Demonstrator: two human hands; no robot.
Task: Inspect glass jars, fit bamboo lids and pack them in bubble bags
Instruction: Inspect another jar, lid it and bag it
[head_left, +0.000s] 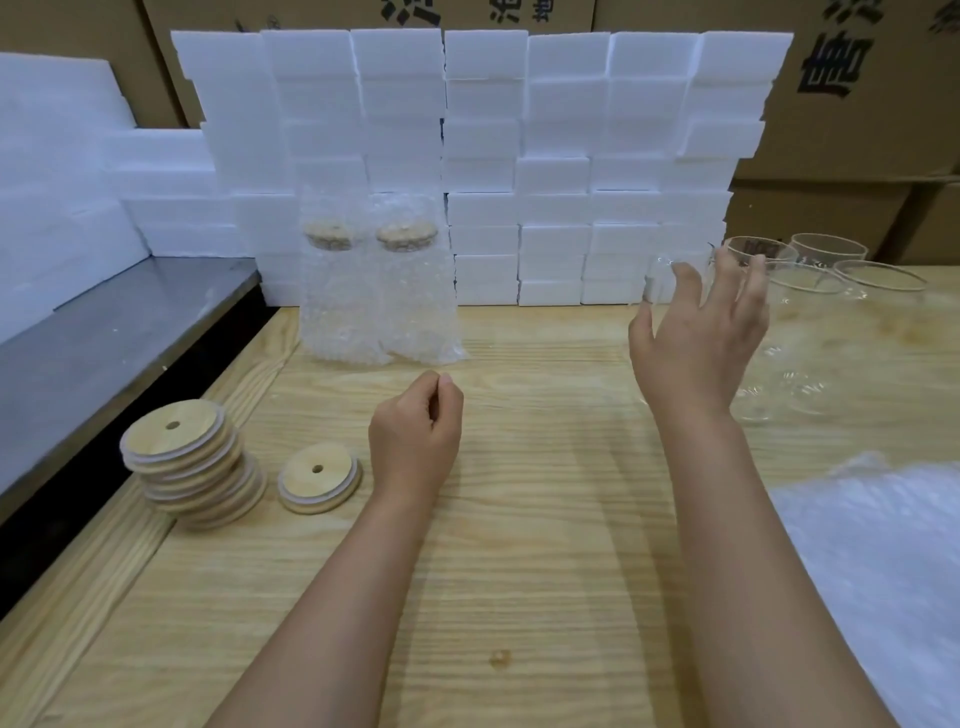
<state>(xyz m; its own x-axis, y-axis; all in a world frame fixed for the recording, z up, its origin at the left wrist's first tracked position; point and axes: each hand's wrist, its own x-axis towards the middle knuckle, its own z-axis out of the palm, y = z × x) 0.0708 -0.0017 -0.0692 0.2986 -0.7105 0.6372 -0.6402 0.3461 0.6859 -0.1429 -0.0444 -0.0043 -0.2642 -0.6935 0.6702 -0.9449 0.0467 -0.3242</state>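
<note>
My right hand (701, 338) is raised with its fingers spread, right in front of a group of empty glass jars (810, 291) at the table's right; whether it touches the nearest jar I cannot tell. My left hand (415, 436) rests mid-table with its fingers curled and the thumb against the index finger, nothing visible in it. A single bamboo lid (319, 475) lies just left of it, beside a leaning stack of bamboo lids (187, 462). Two lidded jars in bubble bags (379, 291) stand upright at the back.
A wall of white foam blocks (519, 156) runs along the back of the wooden table (519, 519), with cardboard boxes (857, 130) behind it. A pile of bubble bags (883, 545) lies at the right front. A grey metal surface (104, 338) adjoins the left edge.
</note>
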